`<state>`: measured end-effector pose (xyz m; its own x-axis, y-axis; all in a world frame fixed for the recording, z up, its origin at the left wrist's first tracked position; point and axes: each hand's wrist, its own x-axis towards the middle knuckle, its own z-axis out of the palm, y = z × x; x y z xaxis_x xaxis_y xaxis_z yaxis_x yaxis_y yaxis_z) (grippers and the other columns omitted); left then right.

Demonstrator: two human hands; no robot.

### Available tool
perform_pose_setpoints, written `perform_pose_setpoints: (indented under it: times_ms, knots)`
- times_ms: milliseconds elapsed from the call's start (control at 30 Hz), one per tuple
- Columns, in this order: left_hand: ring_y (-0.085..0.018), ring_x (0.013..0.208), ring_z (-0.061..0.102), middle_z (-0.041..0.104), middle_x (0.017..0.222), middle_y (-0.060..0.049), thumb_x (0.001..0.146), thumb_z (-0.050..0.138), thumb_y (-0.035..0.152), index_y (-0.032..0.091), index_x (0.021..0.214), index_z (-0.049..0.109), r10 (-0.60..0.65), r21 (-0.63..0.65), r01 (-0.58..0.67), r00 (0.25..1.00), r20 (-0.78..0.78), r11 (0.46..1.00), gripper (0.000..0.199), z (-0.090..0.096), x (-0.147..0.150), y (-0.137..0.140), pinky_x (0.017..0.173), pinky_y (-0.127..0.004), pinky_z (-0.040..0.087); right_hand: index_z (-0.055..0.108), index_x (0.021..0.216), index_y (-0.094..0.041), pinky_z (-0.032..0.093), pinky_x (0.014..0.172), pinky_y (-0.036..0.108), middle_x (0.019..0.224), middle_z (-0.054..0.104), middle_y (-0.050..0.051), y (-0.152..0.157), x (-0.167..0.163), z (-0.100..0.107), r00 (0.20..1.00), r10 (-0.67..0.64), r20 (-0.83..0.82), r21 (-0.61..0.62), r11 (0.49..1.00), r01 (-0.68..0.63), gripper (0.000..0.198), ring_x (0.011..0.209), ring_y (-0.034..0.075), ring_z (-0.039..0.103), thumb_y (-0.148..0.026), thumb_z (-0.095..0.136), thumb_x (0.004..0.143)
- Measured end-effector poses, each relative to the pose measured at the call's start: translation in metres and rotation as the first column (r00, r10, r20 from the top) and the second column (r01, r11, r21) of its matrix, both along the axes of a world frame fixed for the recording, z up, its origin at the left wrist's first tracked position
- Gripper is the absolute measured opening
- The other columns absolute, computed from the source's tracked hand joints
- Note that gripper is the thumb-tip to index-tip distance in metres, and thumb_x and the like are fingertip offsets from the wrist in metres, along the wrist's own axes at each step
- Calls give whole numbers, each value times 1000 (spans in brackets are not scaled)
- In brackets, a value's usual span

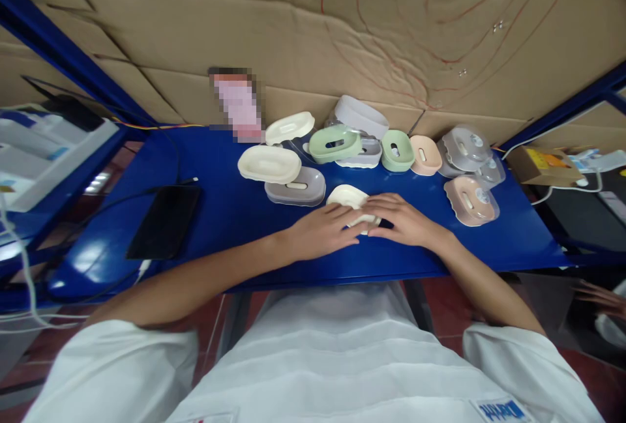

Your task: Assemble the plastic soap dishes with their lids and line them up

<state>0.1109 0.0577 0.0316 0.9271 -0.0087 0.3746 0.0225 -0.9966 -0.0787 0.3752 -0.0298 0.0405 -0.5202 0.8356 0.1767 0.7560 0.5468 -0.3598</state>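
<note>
Near the table's front, a cream oval soap dish (346, 195) lies partly hidden under both hands. My left hand (323, 231) covers its front left side, fingers reaching across it. From the right, my right hand (402, 219) holds the dish's other end between thumb and fingers. Just behind to the left sit a grey soap dish (295, 196) and a cream tray (268, 163) overlapping it. Farther back are another cream piece (290, 128), a green soap dish (334, 143), a pale grey one (362, 115), a smaller green one (398, 151) and a peach one (426, 154).
On the right stand a peach soap dish with a clear lid (471, 201) and grey lidded ones (466, 148). A black tablet (165, 222) with a cable lies left. A blurred-out phone-like object (239, 105) leans against the cardboard wall (293, 32). Another person's hand (601, 296) shows far right.
</note>
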Motion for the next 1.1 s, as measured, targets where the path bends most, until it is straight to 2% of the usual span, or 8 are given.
perform_pose_setpoints:
  times_ms: [133, 300, 500, 600, 700, 867, 1000, 1100]
  knots:
    - [-30, 117, 70, 73, 131, -14, 109, 59, 31, 19, 131, 70, 239, 35, -245, 963, 126, 969, 28, 5, -28, 28, 103, -47, 51, 75, 129, -25, 48, 115, 48, 132, 77, 9, 33, 32, 8, 985, -172, -5, 115, 978, 172, 41, 129, 28, 69, -53, 52, 110]
    - [-31, 111, 71, 76, 123, -14, 107, 57, 31, 19, 122, 74, 380, 28, -386, 916, 125, 922, 26, 6, -46, 48, 100, -48, 51, 66, 144, -15, 34, 122, 61, 142, 71, 20, 66, 68, -11, 754, -653, 73, 318, 732, 603, 56, 139, 38, 59, -55, 46, 110]
    - [-31, 119, 70, 76, 130, -14, 108, 56, 29, 18, 127, 74, 259, 34, -262, 963, 76, 964, 29, 3, -42, 41, 108, -50, 50, 69, 142, -17, 30, 121, 62, 135, 71, 19, 65, 82, -32, 727, -669, 155, 295, 733, 613, 57, 133, 38, 59, -57, 47, 109]
    - [-30, 132, 66, 71, 144, -14, 110, 53, 30, 18, 137, 70, 171, 47, -172, 985, 10, 984, 33, -1, -38, 29, 121, -52, 42, 71, 137, -20, 29, 122, 61, 134, 73, 17, 59, 79, -22, 750, -655, 91, 312, 734, 603, 52, 133, 36, 60, -53, 41, 111]
    - [-30, 148, 55, 60, 160, -14, 110, 56, 34, 19, 151, 61, 116, 15, -115, 991, -66, 993, 43, -10, -31, 18, 129, -49, 33, 73, 130, -20, 36, 118, 57, 132, 75, 15, 44, 74, -4, 734, -678, -33, 356, 679, 642, 51, 130, 35, 64, -52, 37, 112]
    - [-28, 146, 56, 61, 158, -16, 110, 57, 32, 18, 153, 57, 59, -21, -61, 995, -83, 998, 45, -23, -25, 11, 127, -50, 33, 71, 133, -23, 45, 114, 52, 135, 75, 14, -5, 49, 8, 833, -549, -68, 341, 771, 537, 45, 130, 34, 67, -52, 45, 111]
    - [-22, 110, 70, 78, 122, -9, 109, 54, 16, 20, 135, 68, -44, 20, 46, 994, -105, 999, 31, -20, -27, 6, 102, -40, 46, 67, 139, -27, 43, 118, 53, 137, 75, 10, -43, 29, -10, 910, -409, -60, 235, 881, 411, 34, 133, 30, 67, -38, 51, 112]
    - [-20, 98, 69, 78, 111, -6, 107, 57, 15, 21, 127, 71, -119, 12, 122, 987, -110, 993, 25, -16, -29, 2, 88, -36, 45, 65, 142, -28, 46, 119, 53, 139, 74, 9, -52, 27, -25, 931, -357, -81, 179, 913, 366, 33, 138, 29, 64, -32, 51, 112]
